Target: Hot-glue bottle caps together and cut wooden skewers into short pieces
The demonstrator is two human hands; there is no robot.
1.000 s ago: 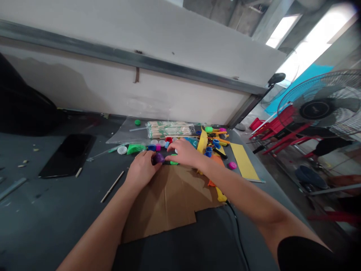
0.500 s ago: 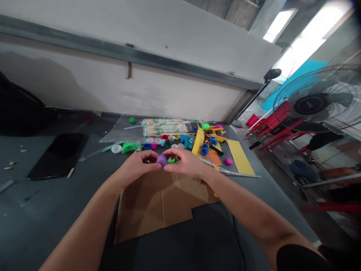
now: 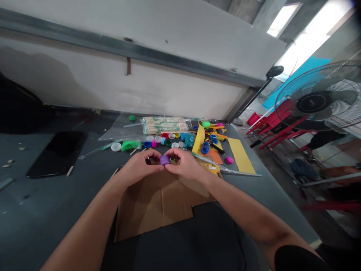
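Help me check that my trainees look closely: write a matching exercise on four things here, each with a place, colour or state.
Things:
1. Phone
2. Wooden sticks
3. Purple piece
4. Cardboard

Descriptions:
A. Held between the left hand and the right hand
B. Brown, with a step cut into its near edge
C. Black, lying flat at the far left
D. Pale, lying together in a bundle

Right pairs: 1-C, 2-D, 3-A, 4-B

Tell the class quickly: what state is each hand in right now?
Left hand: closed, holding the purple piece at its left side.
Right hand: closed, holding the same piece at its right.
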